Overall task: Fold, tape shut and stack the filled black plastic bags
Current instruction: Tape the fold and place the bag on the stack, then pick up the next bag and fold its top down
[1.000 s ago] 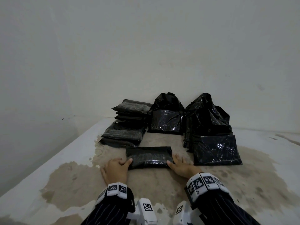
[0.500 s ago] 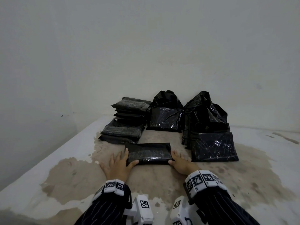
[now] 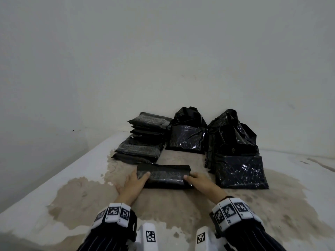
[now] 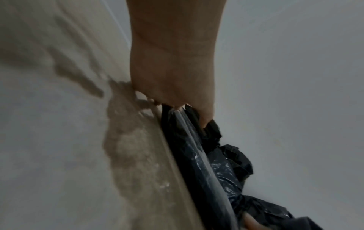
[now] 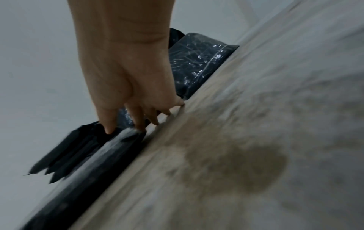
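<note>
A folded black bag lies flat on the stained table top in front of me. My left hand holds its left end, thumb on top and fingers down at the table. My right hand holds the right end the same way. In the left wrist view the left hand pinches the folded bag at its edge. The right wrist view has the right hand with its fingertips at the end of the folded bag.
A stack of folded bags sits behind on the left. An upright filled bag stands at the back middle, and more filled bags crowd the right. White walls close the back and left. The table's left edge runs diagonally.
Both hands have slid in from beside the bag onto its two ends, and the thumbs now lie on top of it. The bag has stayed in place.
</note>
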